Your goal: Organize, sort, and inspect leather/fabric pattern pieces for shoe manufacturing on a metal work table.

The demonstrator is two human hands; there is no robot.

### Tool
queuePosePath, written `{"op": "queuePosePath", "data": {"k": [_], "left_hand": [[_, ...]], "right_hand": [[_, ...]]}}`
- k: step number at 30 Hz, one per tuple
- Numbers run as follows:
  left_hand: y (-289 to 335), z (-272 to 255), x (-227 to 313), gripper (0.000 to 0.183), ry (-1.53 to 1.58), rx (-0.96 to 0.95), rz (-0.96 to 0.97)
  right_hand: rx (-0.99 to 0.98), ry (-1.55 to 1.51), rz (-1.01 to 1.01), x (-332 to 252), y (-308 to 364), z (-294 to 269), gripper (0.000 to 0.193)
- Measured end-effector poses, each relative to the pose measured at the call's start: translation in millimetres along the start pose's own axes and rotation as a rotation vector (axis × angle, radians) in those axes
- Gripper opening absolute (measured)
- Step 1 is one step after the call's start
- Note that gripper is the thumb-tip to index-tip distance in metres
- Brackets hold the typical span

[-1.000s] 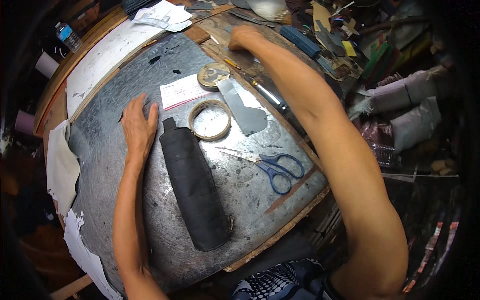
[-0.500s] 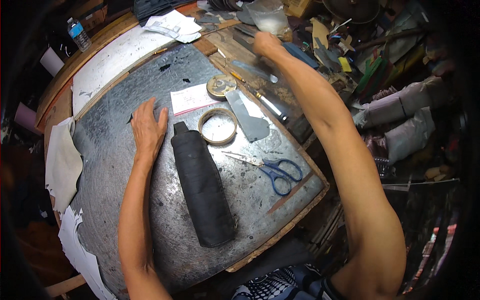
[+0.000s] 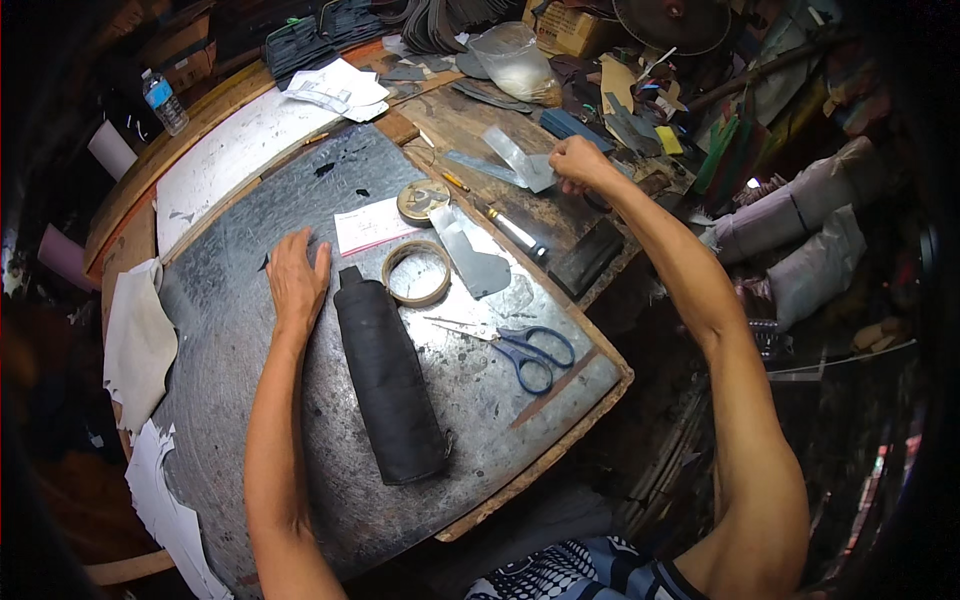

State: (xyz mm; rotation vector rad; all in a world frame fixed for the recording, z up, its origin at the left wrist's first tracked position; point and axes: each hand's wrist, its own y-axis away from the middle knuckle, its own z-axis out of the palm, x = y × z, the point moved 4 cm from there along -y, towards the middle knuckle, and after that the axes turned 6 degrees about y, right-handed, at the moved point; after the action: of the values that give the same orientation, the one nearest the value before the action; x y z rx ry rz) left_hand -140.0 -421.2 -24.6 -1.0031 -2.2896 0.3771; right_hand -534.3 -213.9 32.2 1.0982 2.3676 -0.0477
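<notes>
My left hand (image 3: 296,272) lies flat on the scratched metal tabletop (image 3: 230,350), fingers stretched out and holding nothing. Beside it are a black cylindrical zip pouch (image 3: 390,385) and a white paper slip (image 3: 365,228). At the far right, my right hand (image 3: 582,165) is closed on the edge of a thin grey flat piece (image 3: 538,172), with a pale translucent strip (image 3: 509,150) sticking up beside it. Nearer me lie a roll of tape (image 3: 417,272), a round tin (image 3: 422,201), a grey cut-out template (image 3: 475,262) and blue-handled scissors (image 3: 532,350).
A pen-like tool (image 3: 515,237) and a black block (image 3: 587,257) rest on the wooden side surface. Pale leather pieces (image 3: 140,330) hang over the left edge. Behind stand a water bottle (image 3: 165,103), papers (image 3: 338,88), a clear plastic bag (image 3: 515,65) and many scraps.
My right hand has moved nearer and rightward from the far scraps, and the grey flat piece now shows in it. The left hand stays on the tabletop. The whole view has shifted slightly.
</notes>
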Motion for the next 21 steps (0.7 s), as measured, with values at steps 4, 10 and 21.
{"op": "queuePosePath", "data": {"k": [4, 10, 21], "left_hand": [[-1, 2, 2, 0.040, 0.002, 0.006, 0.038], [-2, 2, 4, 0.039, -0.035, -0.020, 0.004], [-4, -1, 5, 0.033, 0.001, -0.034, 0.013]], "right_hand": [[-0.018, -0.020, 0.059, 10, -19, 2, 0.022], [0.024, -0.242, -0.039, 11, -85, 12, 0.025], [0.255, 0.351, -0.165, -14, -108, 28, 0.033]]}}
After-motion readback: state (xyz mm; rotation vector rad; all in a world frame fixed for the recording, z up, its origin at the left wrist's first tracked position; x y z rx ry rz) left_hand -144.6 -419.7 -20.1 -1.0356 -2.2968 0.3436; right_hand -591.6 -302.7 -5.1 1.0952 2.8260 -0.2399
